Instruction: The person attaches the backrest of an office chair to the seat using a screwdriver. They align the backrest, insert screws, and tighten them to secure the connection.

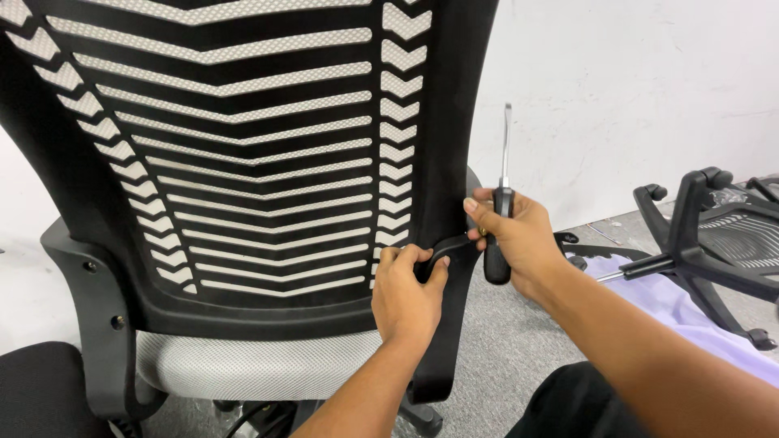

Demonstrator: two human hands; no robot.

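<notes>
A black office chair backrest (243, 162) with white mesh showing through chevron slots fills the left and middle of the view. My left hand (406, 292) grips the lower right edge of its black frame, fingers hooked into a slot. My right hand (515, 239) is shut on a screwdriver (501, 203) with a black handle, its metal shaft pointing upward; the thumb and fingers also touch the frame's right edge, by the armrest bracket (446, 324) that hangs down there.
The grey mesh seat (243, 365) lies below the backrest, and a black armrest post (89, 308) stands at left. A dismantled chair base with casters (698, 235) lies at right on grey carpet, beside a lilac cloth (649, 292). A white wall stands behind.
</notes>
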